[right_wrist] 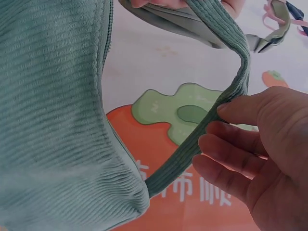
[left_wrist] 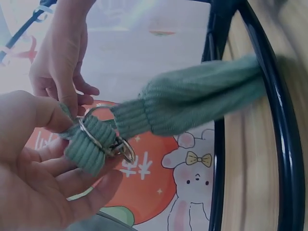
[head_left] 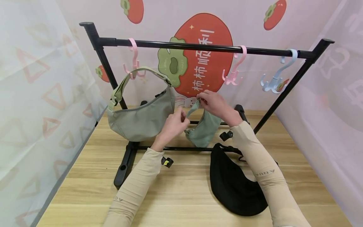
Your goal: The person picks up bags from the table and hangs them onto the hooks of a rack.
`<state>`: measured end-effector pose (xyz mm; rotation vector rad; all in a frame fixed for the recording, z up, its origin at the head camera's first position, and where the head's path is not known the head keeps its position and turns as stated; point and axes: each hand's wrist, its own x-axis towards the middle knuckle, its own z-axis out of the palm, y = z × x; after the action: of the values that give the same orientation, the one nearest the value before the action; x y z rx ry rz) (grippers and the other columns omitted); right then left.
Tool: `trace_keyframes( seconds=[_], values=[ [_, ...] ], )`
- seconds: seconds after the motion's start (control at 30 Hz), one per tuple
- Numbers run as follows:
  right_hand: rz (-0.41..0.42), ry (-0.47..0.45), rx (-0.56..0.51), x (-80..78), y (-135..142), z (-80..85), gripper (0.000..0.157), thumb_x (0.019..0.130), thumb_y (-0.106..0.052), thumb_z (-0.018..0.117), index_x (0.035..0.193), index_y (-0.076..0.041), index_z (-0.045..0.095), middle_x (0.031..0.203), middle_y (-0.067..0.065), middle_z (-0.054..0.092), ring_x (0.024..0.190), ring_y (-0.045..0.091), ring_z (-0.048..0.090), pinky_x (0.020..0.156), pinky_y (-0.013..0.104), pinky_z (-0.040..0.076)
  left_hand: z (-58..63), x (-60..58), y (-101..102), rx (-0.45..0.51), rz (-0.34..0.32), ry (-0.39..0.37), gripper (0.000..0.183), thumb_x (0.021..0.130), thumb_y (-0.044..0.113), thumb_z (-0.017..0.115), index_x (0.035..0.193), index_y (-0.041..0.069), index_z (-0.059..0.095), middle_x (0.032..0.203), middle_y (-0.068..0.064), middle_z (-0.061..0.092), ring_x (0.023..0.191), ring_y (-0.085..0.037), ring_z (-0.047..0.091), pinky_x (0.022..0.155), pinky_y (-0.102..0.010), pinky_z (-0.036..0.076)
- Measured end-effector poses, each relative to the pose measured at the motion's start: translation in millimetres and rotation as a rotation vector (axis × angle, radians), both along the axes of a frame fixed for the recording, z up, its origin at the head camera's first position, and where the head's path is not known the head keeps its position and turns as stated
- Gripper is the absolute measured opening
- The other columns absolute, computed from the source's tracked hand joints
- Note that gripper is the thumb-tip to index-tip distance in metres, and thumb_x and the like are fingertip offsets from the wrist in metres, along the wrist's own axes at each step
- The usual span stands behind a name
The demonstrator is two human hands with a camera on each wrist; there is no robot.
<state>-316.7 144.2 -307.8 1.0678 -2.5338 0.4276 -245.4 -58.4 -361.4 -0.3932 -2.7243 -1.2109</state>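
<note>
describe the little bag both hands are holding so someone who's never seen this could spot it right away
Find the black rack on the wooden table. Below the middle of its rail, both hands hold up a small teal corduroy bag by its strap. It is ribbed and smaller than the grey-green bag on the pink hook and the black bag lying flat.

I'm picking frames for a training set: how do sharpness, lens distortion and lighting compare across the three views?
Head view: even, soft light, but the wide lens bows the black rack. Left wrist view: the metal rings on the green strap are crisp, while the left hand in front is soft. Right wrist view: the small green bag fills the frame, its ribs sharp up top and blurred lower down.
</note>
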Motion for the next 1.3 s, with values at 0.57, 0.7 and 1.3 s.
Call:
trace_keyframes(
  seconds=[0.57,0.7,1.3],
  values=[
    [0.007,0.096,-0.056,30.7,24,14.3,0.017,0.092,-0.010,0.067,0.107,-0.003,0.072,0.097,0.015,0.060,0.081,0.028,0.058,0.073,0.041,0.051,14.7,6.4,5,0.184,-0.038,0.107,0.020,0.103,0.028,0.048,0.114,0.014,0.058,0.085,-0.001,0.066,0.068,-0.014,0.058,0.061,-0.030,0.044],
    [-0.003,0.116,-0.078,37.1,29,15.9,0.019,0.091,-0.011,0.069,0.108,-0.003,0.071,0.100,0.015,0.060,0.087,0.028,0.058,0.076,0.043,0.054,21.3,6.8,6,0.216,-0.029,0.190,0.017,0.101,0.025,0.052,0.112,0.012,0.058,0.079,-0.003,0.062,0.065,-0.016,0.053,0.061,-0.029,0.041],
    [0.039,0.248,-0.166,63.0,46,24.4,0.016,0.097,-0.006,0.058,0.111,0.002,0.059,0.092,0.014,0.062,0.073,0.021,0.052,0.067,0.036,0.047,64.5,16.5,11,0.306,-0.091,0.395,0.012,0.098,0.017,0.057,0.107,0.010,0.060,0.076,-0.003,0.060,0.062,-0.015,0.050,0.061,-0.026,0.040]
  ],
)
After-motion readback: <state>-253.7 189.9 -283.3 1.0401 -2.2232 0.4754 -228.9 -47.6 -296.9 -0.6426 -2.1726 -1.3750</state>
